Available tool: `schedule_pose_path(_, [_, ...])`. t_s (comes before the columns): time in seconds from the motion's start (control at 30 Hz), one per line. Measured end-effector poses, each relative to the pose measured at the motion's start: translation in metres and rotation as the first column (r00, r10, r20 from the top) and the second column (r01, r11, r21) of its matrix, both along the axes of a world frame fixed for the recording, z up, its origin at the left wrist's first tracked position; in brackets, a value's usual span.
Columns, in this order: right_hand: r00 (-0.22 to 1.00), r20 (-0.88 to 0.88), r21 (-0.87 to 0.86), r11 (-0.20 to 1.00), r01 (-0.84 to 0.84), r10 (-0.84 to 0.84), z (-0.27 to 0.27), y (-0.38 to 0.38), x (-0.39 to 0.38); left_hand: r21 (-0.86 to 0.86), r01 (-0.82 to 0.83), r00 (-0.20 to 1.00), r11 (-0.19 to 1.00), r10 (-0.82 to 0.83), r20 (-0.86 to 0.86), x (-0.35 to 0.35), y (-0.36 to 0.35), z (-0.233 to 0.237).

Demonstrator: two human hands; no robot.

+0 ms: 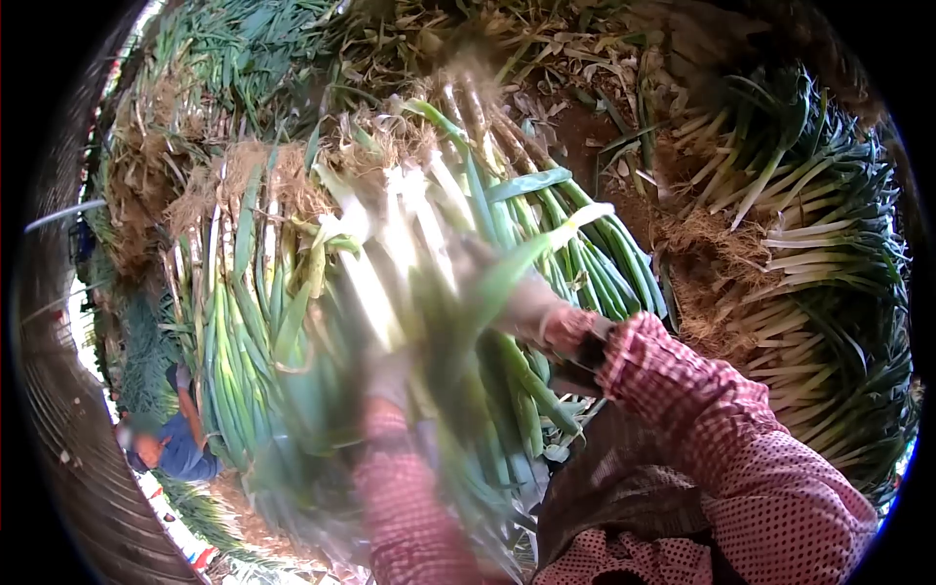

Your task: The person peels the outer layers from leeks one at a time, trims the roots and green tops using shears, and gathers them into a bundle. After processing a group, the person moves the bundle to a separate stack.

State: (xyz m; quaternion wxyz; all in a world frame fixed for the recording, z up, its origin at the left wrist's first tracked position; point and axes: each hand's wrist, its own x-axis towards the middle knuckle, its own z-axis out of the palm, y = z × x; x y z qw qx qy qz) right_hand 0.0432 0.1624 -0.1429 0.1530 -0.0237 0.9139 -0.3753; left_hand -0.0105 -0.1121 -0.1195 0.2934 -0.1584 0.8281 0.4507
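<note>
A blurred bunch of green onions (370,292), with white stalks and long green leaves, lies across the middle of the view. My right hand (512,288) is closed around stalks on the bunch's right side, and a yellow-green leaf crosses in front of it. Lower down, at the bunch's near side, is my left hand (388,378); motion smears it and its fingers cannot be made out. More green onions (234,322) lie to the left, roots pointing away from me. Another set of green stalks (595,258) fans out beyond my right hand.
Along the right side runs a long curved row of onions (804,253), roots inward. Loose leaves and roots cover the brown ground (585,136). A heap of green leaves (263,49) is at the back. Another person (180,444) in blue is at the lower left.
</note>
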Motion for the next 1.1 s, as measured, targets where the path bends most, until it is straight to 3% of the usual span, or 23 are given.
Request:
schedule_pose_path(0.07, [0.998, 0.043, -0.043, 0.998, -0.039, 0.041, 0.008, -0.011, -0.007, -0.05, 0.004, 1.0, 0.999, -0.003, 0.017, 0.001, 0.012, 0.02])
schedule_pose_path(0.13, [0.992, 0.007, -0.007, 0.992, -0.127, 0.127, 0.061, -0.01, -0.008, -0.147, 0.056, 0.998, 0.988, -0.05, 0.044, 0.0, 0.024, 0.03])
schedule_pose_path(0.17, [0.995, -0.002, -0.034, 0.995, -0.097, 0.097, 0.06, -0.013, -0.008, -0.032, 0.055, 0.998, 0.998, -0.055, -0.009, 0.0, 0.013, 0.012])
schedule_pose_path(0.23, [0.987, 0.115, -0.232, 0.963, 0.135, -0.11, 0.051, -0.01, -0.016, -0.292, 0.152, 0.986, 0.944, -0.166, -0.022, -0.001, 0.003, -0.007])
schedule_pose_path(0.27, [0.916, 0.391, -0.357, 0.903, 0.24, -0.089, 0.092, 0.01, -0.024, -0.348, 0.172, 0.983, 0.922, -0.185, -0.005, -0.001, 0.017, 0.007])
schedule_pose_path(0.3, [0.912, 0.367, -0.33, 0.89, 0.314, -0.186, 0.082, -0.001, -0.026, -0.402, 0.191, 0.979, 0.895, -0.202, 0.015, -0.001, 0.032, 0.021])
schedule_pose_path(0.37, [0.959, 0.261, -0.31, 0.931, 0.191, -0.11, 0.024, -0.024, -0.009, -0.48, 0.201, 0.976, 0.854, -0.217, 0.024, 0.002, 0.033, 0.018])
schedule_pose_path(0.4, [0.949, 0.279, -0.336, 0.911, 0.238, -0.145, 0.033, -0.018, -0.003, -0.516, 0.206, 0.974, 0.831, -0.225, 0.026, 0.001, 0.035, 0.019])
schedule_pose_path(0.5, [0.919, 0.315, -0.364, 0.865, 0.346, -0.235, 0.056, -0.003, 0.006, -0.261, 0.002, 1.0, 0.965, 0.001, 0.012, 0.006, 0.045, 0.034])
schedule_pose_path(0.57, [0.899, 0.422, -0.318, 0.909, 0.271, -0.121, 0.071, 0.005, -0.007, -0.167, -0.04, 0.998, 0.985, 0.047, 0.037, 0.001, 0.027, 0.032])
schedule_pose_path(0.63, [0.976, 0.21, -0.197, 0.976, 0.094, -0.052, 0.054, -0.013, -0.016, -0.194, -0.07, 0.993, 0.978, 0.086, 0.078, 0.001, 0.019, 0.034])
schedule_pose_path(0.7, [0.977, 0.206, -0.152, 0.984, 0.091, -0.058, 0.024, -0.024, -0.024, -0.232, -0.083, 0.99, 0.969, 0.108, 0.094, 0.001, 0.024, 0.039])
schedule_pose_path(0.77, [0.897, 0.415, -0.188, 0.95, 0.248, -0.152, 0.07, -0.002, -0.035, -0.22, -0.127, 0.984, 0.967, 0.152, 0.099, 0.0, 0.035, 0.051])
schedule_pose_path(0.87, [0.963, 0.268, -0.137, 0.99, 0.02, 0.018, 0.053, -0.015, -0.018, -0.148, -0.234, 0.96, 0.961, 0.253, 0.124, 0.006, 0.058, 0.08])
schedule_pose_path(0.93, [0.958, 0.253, -0.228, 0.955, 0.192, -0.133, 0.034, -0.019, -0.015, -0.182, -0.211, 0.968, 0.96, 0.231, 0.095, 0.006, 0.065, 0.085])
schedule_pose_path(1.0, [0.856, 0.462, -0.22, 0.905, 0.364, -0.232, 0.084, 0.007, -0.033, -0.21, -0.177, 0.978, 0.962, 0.196, 0.075, 0.005, 0.058, 0.077])
schedule_pose_path(1.1, [0.888, 0.417, -0.313, 0.888, 0.338, -0.191, 0.089, 0.012, -0.027, -0.16, -0.201, 0.974, 0.966, 0.214, 0.071, 0.006, 0.047, 0.064])
